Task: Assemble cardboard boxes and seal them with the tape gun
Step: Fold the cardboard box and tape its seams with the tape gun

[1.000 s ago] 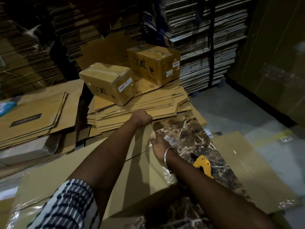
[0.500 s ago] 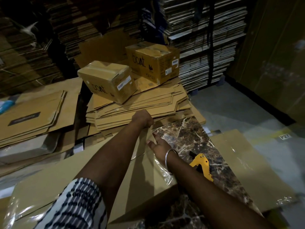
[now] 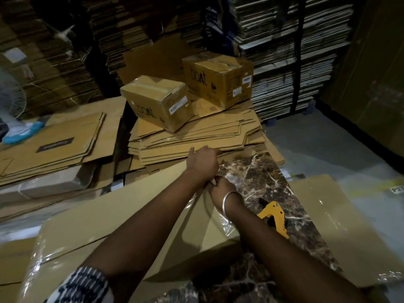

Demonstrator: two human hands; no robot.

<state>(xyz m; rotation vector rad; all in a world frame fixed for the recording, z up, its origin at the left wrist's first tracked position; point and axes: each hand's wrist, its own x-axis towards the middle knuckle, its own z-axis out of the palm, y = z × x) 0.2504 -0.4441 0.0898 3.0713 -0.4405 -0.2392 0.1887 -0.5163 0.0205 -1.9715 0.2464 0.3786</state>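
Note:
A large flat cardboard box [image 3: 122, 217] wrapped in clear plastic film lies across a marble-patterned table [image 3: 260, 178]. My left hand [image 3: 203, 159] grips its far corner with curled fingers. My right hand [image 3: 222, 188], a metal bangle on the wrist, sits just below the left one and pinches the film at the same corner. A yellow tape gun [image 3: 274, 217] rests on the table just right of my right forearm, held by no hand.
Two taped "boat" boxes [image 3: 159, 101] [image 3: 220, 77] sit on a stack of flat cardboard [image 3: 196, 136] behind the table. More flat sheets [image 3: 54, 143] lie at the left, another sheet [image 3: 341, 217] at the right. Tall cardboard stacks [image 3: 290, 51] fill the back. A fan [image 3: 11, 95] stands far left.
Both hands have drawn together at the box's far corner. My right hand moved up toward the left one and now pinches the film. The view shifted slightly right.

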